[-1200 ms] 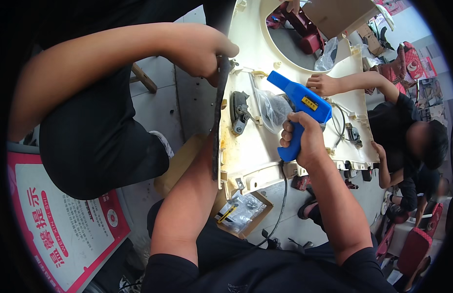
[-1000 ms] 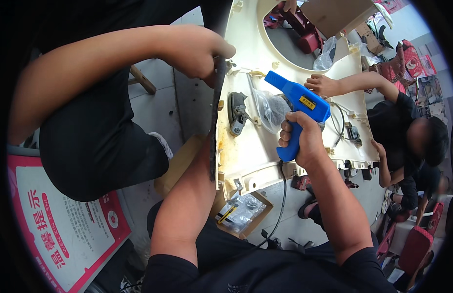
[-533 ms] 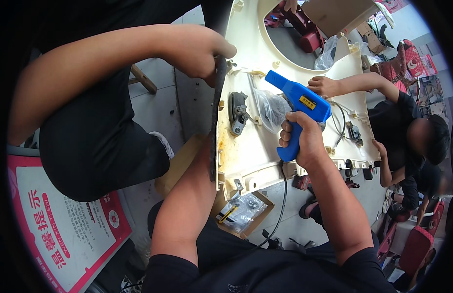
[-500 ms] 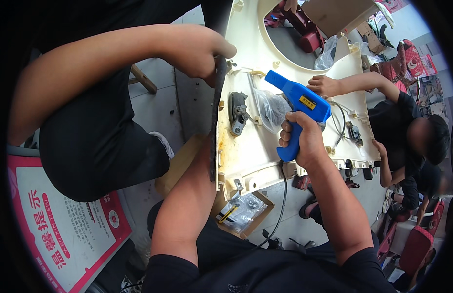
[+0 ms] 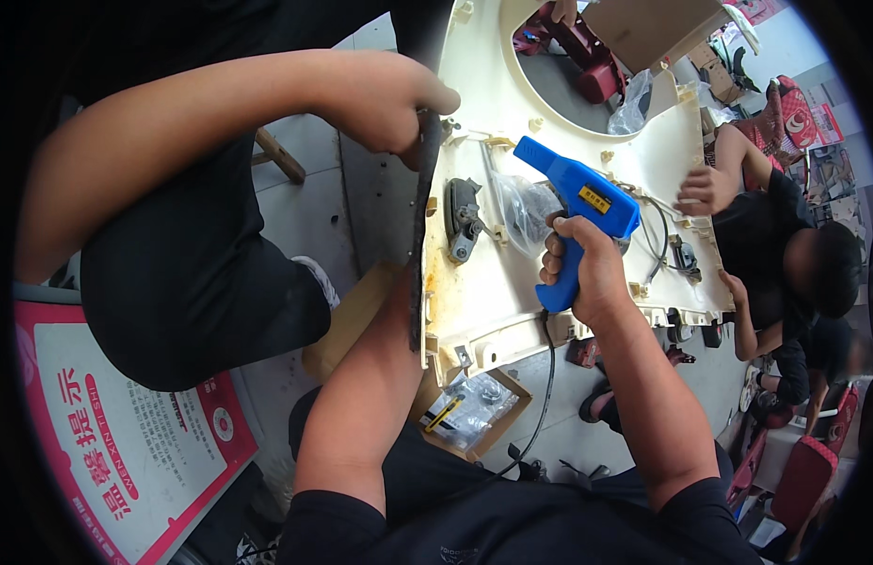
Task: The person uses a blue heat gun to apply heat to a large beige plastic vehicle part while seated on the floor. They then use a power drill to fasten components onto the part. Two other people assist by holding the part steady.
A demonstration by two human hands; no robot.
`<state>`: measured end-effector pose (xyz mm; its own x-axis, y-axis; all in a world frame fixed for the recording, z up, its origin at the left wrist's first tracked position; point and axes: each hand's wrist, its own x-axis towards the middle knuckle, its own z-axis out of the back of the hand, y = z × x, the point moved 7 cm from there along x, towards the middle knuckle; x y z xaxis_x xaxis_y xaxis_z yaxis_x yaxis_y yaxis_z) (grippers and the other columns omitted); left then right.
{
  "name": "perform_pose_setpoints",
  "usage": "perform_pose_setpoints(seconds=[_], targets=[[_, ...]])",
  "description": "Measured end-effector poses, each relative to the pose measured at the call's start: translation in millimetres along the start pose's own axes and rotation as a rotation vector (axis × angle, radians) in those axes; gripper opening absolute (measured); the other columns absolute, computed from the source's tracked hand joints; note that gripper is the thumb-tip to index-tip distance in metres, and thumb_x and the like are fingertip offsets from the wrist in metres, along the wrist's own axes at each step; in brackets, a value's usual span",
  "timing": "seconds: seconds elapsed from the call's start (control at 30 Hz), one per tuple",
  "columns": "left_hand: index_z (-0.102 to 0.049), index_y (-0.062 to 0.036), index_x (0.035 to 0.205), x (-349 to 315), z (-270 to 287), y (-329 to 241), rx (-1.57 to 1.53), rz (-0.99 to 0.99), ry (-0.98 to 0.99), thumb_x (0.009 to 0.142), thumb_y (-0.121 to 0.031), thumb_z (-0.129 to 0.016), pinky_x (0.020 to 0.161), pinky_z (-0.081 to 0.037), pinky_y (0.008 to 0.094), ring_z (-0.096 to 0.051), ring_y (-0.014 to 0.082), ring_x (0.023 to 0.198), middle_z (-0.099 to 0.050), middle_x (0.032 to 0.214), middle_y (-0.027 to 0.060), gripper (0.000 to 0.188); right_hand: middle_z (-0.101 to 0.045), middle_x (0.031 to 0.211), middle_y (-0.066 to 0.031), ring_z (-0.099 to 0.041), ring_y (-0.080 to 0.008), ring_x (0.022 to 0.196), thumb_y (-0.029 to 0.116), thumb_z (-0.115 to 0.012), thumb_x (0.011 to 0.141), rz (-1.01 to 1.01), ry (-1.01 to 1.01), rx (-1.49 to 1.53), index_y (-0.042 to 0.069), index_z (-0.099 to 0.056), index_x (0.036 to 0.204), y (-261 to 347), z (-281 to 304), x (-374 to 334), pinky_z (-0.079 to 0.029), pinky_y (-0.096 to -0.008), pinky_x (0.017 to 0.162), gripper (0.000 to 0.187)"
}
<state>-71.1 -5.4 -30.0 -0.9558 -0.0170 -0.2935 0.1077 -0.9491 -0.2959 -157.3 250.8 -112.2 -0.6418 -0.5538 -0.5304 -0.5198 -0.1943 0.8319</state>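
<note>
In my right hand (image 5: 592, 264) is a blue pistol-shaped corded tool (image 5: 596, 212), its fingers wrapped round the handle. The tool is held over a cream plastic panel (image 5: 455, 301) with a large round opening and clips along its edges. My left forearm (image 5: 370, 386) runs up to the panel's left edge and passes behind it, so my left hand is hidden. Clear plastic wrap (image 5: 523, 212) and a dark latch-like part (image 5: 463, 218) lie on the panel, left of the tool. Another person's hand (image 5: 399, 104) grips the dark strip (image 5: 423, 198) along the panel's left edge.
At the right, a co-worker's raised hand (image 5: 707, 191) hovers by the panel's edge. A black cable (image 5: 547, 395) hangs from the tool past an open cardboard box (image 5: 500, 428) holding plastic bags and a yellow cutter. A pink-bordered sign (image 5: 126, 424) stands lower left.
The co-worker's hand at the right has drawn back from beside the blue tool toward the panel's right edge. My right hand and the tool have barely moved.
</note>
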Motion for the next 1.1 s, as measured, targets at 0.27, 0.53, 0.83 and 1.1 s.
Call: perform_pose_setpoints(seconds=[0.27,0.53,0.83,1.1], targets=[[-0.07,-0.0024,0.127,-11,5,-1,0.014,0.047,-0.002,0.093,-0.004,-0.066,0.067,-0.05,0.0297,-0.071,0.0248,0.086,-0.072,0.096,0.0139,0.034,-0.053,0.072,-0.0027,-0.051,-0.0138,0.059,0.017,-0.063,0.089,-0.003,0.014,-0.008,0.0,-0.06,0.111,2,-4,-4,-0.043,-0.031,0.055,0.028],[-0.069,0.0018,0.102,-10,5,0,-0.068,0.014,-0.028,0.082,-0.001,-0.069,0.076,-0.055,0.0394,-0.076,0.0301,0.089,-0.077,0.095,0.0193,0.019,-0.054,0.071,-0.0025,-0.052,-0.0147,0.058,0.019,-0.065,0.088,0.002,0.006,-0.012,0.001,-0.061,0.111,1,-3,-2,-0.044,-0.0318,0.056,0.029],[-0.069,0.0008,0.126,4,-8,18,-0.21,0.009,0.095,0.102,-0.013,-0.061,0.097,-0.052,0.0296,-0.071,0.0213,0.093,-0.073,0.098,0.0112,0.029,-0.055,0.071,-0.0028,-0.052,-0.0151,0.058,0.019,-0.065,0.088,-0.004,0.001,-0.013,0.001,-0.061,0.11,2,-5,-3,-0.044,-0.0321,0.056,0.029],[-0.068,0.0055,0.117,-3,3,-3,-0.084,0.045,0.084,0.104,-0.016,-0.06,0.113,-0.047,0.0313,-0.07,0.0142,0.091,-0.071,0.092,0.0076,0.027,-0.054,0.07,-0.0032,-0.052,-0.0155,0.057,0.019,-0.064,0.088,-0.001,-0.014,-0.001,0.0,-0.061,0.109,1,1,-2,-0.044,-0.0323,0.056,0.028]])
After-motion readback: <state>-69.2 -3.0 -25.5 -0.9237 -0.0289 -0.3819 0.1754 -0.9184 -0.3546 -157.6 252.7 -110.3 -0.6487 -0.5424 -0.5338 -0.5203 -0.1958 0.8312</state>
